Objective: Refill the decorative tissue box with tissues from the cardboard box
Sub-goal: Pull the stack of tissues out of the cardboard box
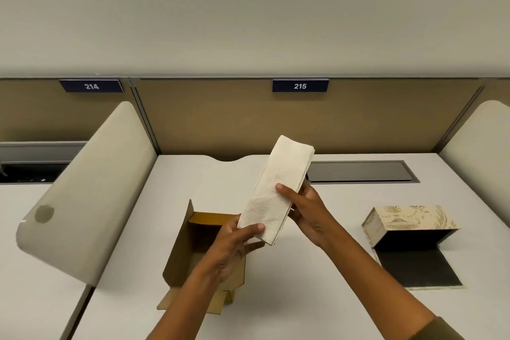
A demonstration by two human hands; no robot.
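Observation:
A white stack of folded tissues (278,188) is held up in the air over the desk, tilted with its far end higher. My left hand (234,246) grips its near end and my right hand (306,210) grips its right edge near the middle. Below my left hand stands the brown cardboard box (193,251), open at the top and dark inside. The decorative tissue box (408,219), cream with gold ornament, lies on its side to the right, its black inside facing me and its black flap (416,268) lying flat on the desk.
The white desk (303,298) is bounded by beige curved dividers at left (82,188) and right (480,146). A tan partition with signs 214 and 215 stands behind. A grey cable hatch (358,171) is set in the desk's back.

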